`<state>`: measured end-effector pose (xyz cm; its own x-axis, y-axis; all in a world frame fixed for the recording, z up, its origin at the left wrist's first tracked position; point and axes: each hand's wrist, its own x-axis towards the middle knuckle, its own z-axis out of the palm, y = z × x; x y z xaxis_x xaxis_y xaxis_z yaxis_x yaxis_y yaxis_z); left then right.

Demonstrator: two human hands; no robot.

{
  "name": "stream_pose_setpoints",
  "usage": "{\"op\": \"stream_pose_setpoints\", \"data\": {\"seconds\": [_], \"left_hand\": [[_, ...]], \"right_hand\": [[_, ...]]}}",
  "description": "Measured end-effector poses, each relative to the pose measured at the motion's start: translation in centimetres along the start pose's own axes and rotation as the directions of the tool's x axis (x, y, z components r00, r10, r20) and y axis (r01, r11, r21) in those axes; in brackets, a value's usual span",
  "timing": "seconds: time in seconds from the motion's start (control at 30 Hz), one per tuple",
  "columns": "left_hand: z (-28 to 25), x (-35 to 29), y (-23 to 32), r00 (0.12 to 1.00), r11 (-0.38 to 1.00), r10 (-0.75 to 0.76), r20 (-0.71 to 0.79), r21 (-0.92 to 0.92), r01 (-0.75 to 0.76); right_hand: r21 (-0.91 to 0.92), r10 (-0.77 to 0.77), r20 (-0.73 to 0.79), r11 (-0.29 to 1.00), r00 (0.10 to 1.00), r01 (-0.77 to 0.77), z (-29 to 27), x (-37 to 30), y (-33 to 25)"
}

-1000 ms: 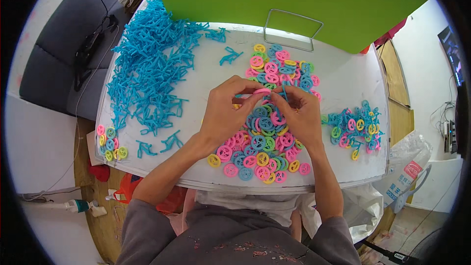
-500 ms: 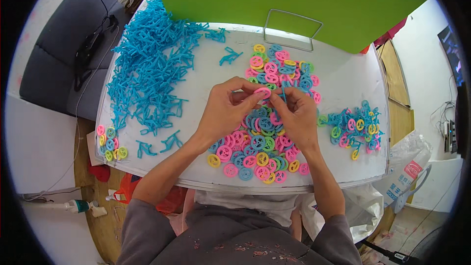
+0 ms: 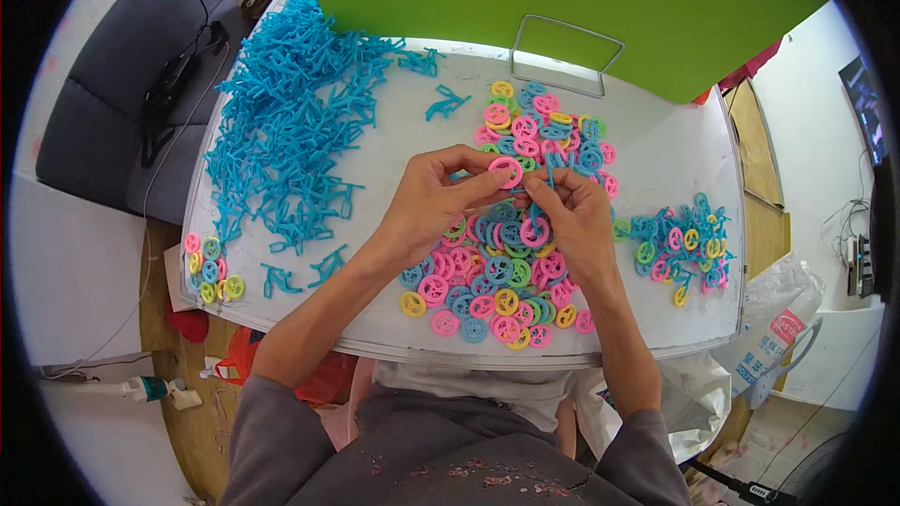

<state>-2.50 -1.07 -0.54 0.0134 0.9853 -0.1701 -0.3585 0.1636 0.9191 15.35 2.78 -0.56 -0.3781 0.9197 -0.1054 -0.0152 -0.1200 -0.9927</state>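
Over the middle of the table, my left hand point(image 3: 436, 189) pinches a small pink toy wheel point(image 3: 506, 171) between thumb and fingers, its spoked face showing. Right beside it, my right hand point(image 3: 577, 211) grips a thin blue plastic bike frame point(image 3: 550, 167), partly covered by the fingers. Another pink wheel point(image 3: 534, 231) shows just under that frame; whether it is fixed on, I cannot tell. Beneath both hands spreads a heap of spoked wheels point(image 3: 499, 272) in pink, blue, green and yellow.
A large pile of blue frames point(image 3: 291, 112) covers the table's left side. Frames with wheels on them point(image 3: 684, 244) lie in a cluster at the right. Several wheels point(image 3: 214, 267) sit at the left corner. A green panel point(image 3: 562, 0) with a wire handle point(image 3: 567, 52) stands along the back.
The pink wheel in my left hand has tilted, so its face shows more fully. My hands stay close together, and the whole view has shifted slightly.
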Motion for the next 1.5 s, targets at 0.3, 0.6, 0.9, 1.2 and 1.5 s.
{"op": "stream_pose_setpoints", "data": {"seconds": [0.3, 0.6, 0.9, 1.2, 1.5], "left_hand": [[0.9, -0.4, 0.0, 0.967, 0.952, 0.249, 0.051, 0.171, -0.254], [0.5, -0.3, 0.2, 0.970, 0.924, 0.243, 0.031, 0.298, -0.241], [0.9, -0.6, 0.7, 0.974, 0.952, 0.210, -0.080, 0.244, -0.186], [0.9, -0.5, -0.9, 0.953, 0.926, 0.297, -0.062, 0.262, -0.271], [1.5, -1.0, -0.1, 0.977, 0.982, 0.167, -0.130, 0.106, -0.153]], "right_hand": [[0.108, 0.069, 0.028, 0.992, 0.997, -0.072, -0.4, 0.2, 0.4], [0.082, 0.129, 0.074, 0.987, 0.989, -0.135, -0.3, 0.4, -1.0], [-0.332, -0.265, 0.005, 0.909, 0.964, 0.251, -0.1, -0.2, -0.7], [-0.494, -0.357, 0.015, 0.810, 0.934, 0.317, 0.0, -0.3, -0.6], [-0.284, -0.140, -0.087, 0.953, 0.986, 0.110, 0.5, -0.3, -0.5]]}}
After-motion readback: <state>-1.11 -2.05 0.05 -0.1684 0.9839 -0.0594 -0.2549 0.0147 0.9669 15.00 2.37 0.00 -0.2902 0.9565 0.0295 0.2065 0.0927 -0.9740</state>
